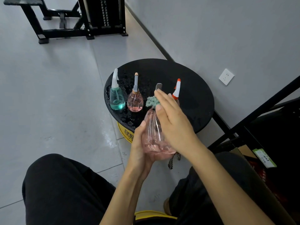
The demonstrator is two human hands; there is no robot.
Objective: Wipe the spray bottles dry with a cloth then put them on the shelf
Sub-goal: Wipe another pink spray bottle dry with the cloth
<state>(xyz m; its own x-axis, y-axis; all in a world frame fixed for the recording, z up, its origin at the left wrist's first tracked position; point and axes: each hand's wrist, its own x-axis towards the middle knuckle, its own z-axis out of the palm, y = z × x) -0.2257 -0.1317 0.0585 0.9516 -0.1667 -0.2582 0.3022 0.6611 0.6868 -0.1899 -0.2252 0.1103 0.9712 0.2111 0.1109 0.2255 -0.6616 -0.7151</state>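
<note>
My left hand [139,148] grips the lower body of a clear pink spray bottle [152,135], held tilted above the near edge of the round black table [194,95]. The bottle's grey spray head [158,86] sticks out past my fingers. My right hand [172,120] lies flat with straight fingers along the bottle's upper side, pressing a green cloth [151,102] against its neck. On the table stand a teal spray bottle [117,98], a small pink spray bottle [135,99] and, partly hidden behind my right hand, a bottle with an orange-and-white spray head [177,90].
The tabletop is wet with droplets and sits on a yellow base [125,132]. A black metal shelf [253,120] with a cardboard box [243,151] stands at the right by the wall. Black gym equipment [78,18] is at the far left. My knees fill the foreground.
</note>
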